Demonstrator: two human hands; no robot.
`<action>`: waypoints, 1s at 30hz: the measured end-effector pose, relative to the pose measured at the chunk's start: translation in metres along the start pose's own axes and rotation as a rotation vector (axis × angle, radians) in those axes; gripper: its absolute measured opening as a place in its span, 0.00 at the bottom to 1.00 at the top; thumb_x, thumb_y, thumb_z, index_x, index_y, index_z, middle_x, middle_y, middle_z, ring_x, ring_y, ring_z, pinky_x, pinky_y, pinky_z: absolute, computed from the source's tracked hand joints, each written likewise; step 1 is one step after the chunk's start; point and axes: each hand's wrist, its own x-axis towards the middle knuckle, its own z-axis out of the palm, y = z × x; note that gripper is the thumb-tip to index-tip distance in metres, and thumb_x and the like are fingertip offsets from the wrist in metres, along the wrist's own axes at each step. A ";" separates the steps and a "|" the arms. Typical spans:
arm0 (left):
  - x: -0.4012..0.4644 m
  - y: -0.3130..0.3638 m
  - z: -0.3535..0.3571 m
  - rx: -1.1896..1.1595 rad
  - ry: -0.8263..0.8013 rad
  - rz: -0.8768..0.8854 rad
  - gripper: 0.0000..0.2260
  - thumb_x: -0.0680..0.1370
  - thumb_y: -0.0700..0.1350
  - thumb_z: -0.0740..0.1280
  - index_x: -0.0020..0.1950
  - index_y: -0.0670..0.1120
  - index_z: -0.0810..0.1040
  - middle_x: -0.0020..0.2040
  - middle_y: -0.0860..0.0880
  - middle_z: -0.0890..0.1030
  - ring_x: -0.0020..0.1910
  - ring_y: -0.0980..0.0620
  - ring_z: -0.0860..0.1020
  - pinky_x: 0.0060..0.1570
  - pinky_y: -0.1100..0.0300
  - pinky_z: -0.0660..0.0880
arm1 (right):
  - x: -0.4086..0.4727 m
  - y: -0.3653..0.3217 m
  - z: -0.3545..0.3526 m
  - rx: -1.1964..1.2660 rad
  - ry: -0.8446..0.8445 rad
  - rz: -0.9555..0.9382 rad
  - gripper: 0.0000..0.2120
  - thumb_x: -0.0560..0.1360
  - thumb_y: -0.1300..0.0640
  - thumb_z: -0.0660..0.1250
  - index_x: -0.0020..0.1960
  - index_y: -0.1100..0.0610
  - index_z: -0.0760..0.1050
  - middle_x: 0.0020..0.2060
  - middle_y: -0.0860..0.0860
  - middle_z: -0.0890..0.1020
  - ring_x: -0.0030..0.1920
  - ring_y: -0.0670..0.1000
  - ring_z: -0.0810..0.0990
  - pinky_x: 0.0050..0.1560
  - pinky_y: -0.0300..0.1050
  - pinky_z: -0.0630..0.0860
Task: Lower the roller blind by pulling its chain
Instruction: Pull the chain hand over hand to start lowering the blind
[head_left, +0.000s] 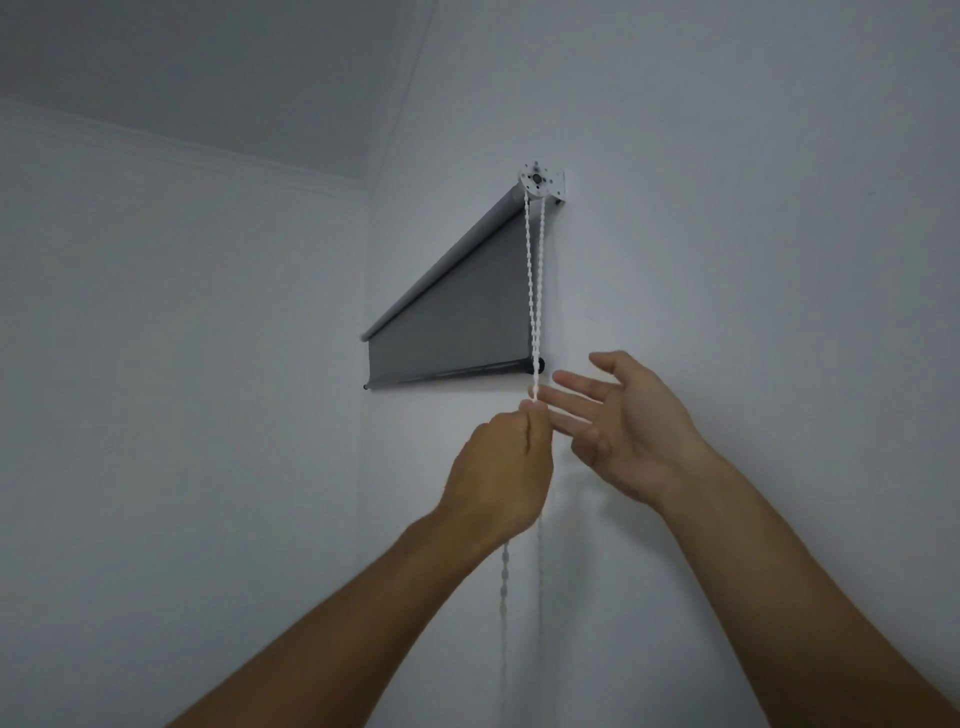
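Note:
A grey roller blind (457, 317) hangs on the wall under a white end bracket (540, 182). Its fabric is partly let down, with a dark bottom bar (457, 373) below it. A white beaded chain (532, 291) drops in two strands from the bracket. My left hand (498, 473) pinches the chain just below the bottom bar, and the chain trails on below that hand. My right hand (628, 426) is beside it to the right, fingers straight and spread toward the chain, holding nothing.
The blind sits close to a room corner (370, 260), with a plain white wall on the left and the ceiling cornice (208, 150) above. Bare white wall stretches to the right of the bracket.

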 end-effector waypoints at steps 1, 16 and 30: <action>-0.005 -0.002 0.002 0.072 -0.032 0.015 0.21 0.85 0.49 0.49 0.34 0.48 0.68 0.30 0.51 0.75 0.30 0.56 0.76 0.32 0.65 0.70 | 0.002 -0.002 0.003 0.008 -0.027 0.004 0.22 0.80 0.48 0.64 0.64 0.65 0.74 0.53 0.62 0.86 0.49 0.62 0.87 0.21 0.40 0.77; -0.033 -0.023 0.006 -0.053 0.026 -0.027 0.21 0.84 0.55 0.48 0.40 0.45 0.70 0.33 0.50 0.75 0.31 0.52 0.72 0.35 0.55 0.70 | 0.022 0.014 0.022 -0.248 0.093 -0.265 0.16 0.80 0.55 0.58 0.35 0.52 0.61 0.24 0.47 0.58 0.23 0.47 0.52 0.17 0.37 0.53; 0.041 0.008 -0.004 -0.464 -0.131 -0.297 0.20 0.81 0.59 0.54 0.43 0.45 0.75 0.37 0.51 0.79 0.32 0.60 0.77 0.35 0.61 0.72 | -0.015 0.057 0.011 -0.283 0.029 -0.283 0.23 0.84 0.45 0.58 0.31 0.51 0.69 0.25 0.48 0.60 0.23 0.46 0.55 0.21 0.36 0.52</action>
